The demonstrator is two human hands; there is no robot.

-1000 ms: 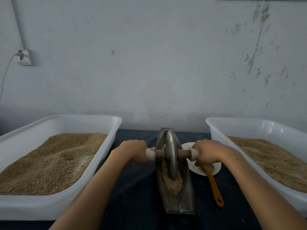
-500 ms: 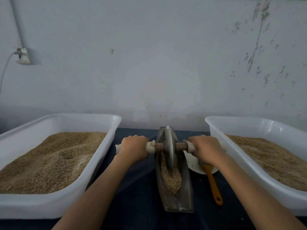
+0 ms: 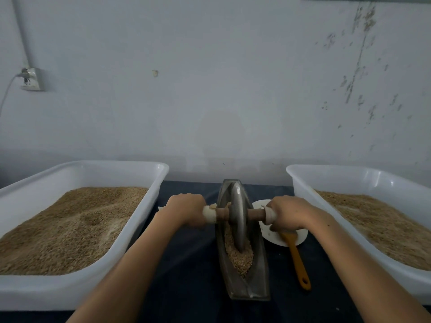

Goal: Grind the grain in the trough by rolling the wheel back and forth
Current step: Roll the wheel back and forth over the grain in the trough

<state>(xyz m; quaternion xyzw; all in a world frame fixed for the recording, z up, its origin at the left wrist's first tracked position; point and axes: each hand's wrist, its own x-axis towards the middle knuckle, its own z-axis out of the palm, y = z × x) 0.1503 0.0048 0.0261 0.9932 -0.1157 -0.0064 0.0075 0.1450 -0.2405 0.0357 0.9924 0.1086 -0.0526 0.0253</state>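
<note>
— Stained grey wall behind, dark-covered desk [image 3: 186,264] below: what sits on it?

— Down the middle runs a narrow metal trough [image 3: 245,285], its length pointing away from the person, with grain [image 3: 240,257] heaped in its near half. The metal wheel [image 3: 238,215] stands upright in the groove, about mid-length, its lower edge buried in the grain.

— And the hands?

— The left hand [image 3: 186,209] grips the left end of the axle [image 3: 222,213]; the right hand [image 3: 289,214] grips the right end. Both sets of fingers are curled tight round the pale wrapped handles, knuckles up.

— Anything beside it?

— A white tub of grain [image 3: 77,227] on the left, another tub [image 3: 382,229] on the right. A small white plate [image 3: 268,233] lies just right of the trough, under the right hand, with an orange spatula [image 3: 296,257] resting on it.

— What might go wrong?

— Uneven pressure between the hands would likely tilt the wheel, so it rides up a wall and jumps the groove. A long pull toward the person could push the heaped grain over the near tip. The right hand's knuckles also pass close to the plate and could knock it.
</note>
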